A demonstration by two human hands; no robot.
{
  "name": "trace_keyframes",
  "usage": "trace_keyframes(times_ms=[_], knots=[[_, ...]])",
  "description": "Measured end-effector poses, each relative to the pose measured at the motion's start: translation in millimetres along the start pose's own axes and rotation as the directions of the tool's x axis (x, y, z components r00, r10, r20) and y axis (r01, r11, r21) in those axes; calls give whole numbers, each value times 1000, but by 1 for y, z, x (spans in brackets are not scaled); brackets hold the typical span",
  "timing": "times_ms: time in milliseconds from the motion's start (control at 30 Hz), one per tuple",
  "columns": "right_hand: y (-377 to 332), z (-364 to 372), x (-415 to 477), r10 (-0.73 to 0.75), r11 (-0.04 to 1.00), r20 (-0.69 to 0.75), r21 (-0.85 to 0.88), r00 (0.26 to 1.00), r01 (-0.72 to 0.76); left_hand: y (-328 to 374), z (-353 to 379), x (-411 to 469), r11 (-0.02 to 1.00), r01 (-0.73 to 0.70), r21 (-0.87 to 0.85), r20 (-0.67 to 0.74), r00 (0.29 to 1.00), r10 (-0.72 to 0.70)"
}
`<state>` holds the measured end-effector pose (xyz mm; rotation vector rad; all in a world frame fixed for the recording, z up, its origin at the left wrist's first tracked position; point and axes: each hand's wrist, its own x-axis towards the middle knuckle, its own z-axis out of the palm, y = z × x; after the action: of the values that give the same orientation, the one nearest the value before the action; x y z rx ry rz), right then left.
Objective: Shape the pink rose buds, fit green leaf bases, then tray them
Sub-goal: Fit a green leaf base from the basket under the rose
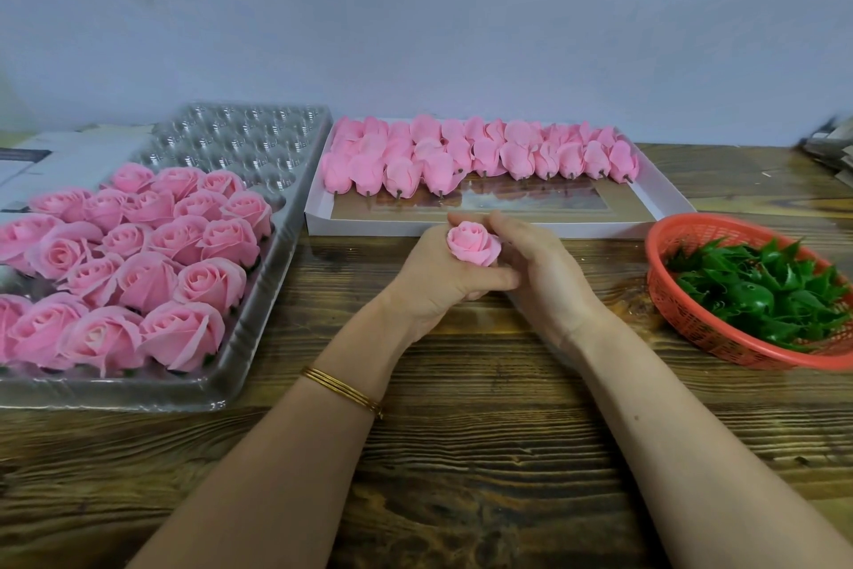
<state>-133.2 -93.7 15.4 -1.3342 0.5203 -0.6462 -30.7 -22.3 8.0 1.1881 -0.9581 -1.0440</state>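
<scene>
The clear plastic cell tray (258, 144) lies to my left, and the red mesh basket (683, 314) of green plastic leaf bases (757, 291) to my right. Between them my left hand (438, 277) and right hand (540, 273) curl round one pink rose bud (474, 241), shaping it. Next, I judge, it wants a base.

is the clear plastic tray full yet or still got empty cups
Partly full. Pink roses fill the near rows of the tray, while the moulded cups in its far rows, toward the wall, hold nothing.

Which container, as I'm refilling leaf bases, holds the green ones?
The red basket, far right; the white box holds closed buds, the clear tray opened roses.
</scene>
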Motion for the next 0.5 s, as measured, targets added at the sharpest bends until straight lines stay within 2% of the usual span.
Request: trace_keyframes(times_ms=[200, 500], knots=[[-2, -4, 2, 42, 975, 13, 218, 999, -44, -1, 0, -1, 995, -50, 84, -46, 998, 54], [1, -1, 4, 58, 985, 27, 161, 998, -62, -4, -1, 1, 977, -77, 200, -98, 990, 98]])
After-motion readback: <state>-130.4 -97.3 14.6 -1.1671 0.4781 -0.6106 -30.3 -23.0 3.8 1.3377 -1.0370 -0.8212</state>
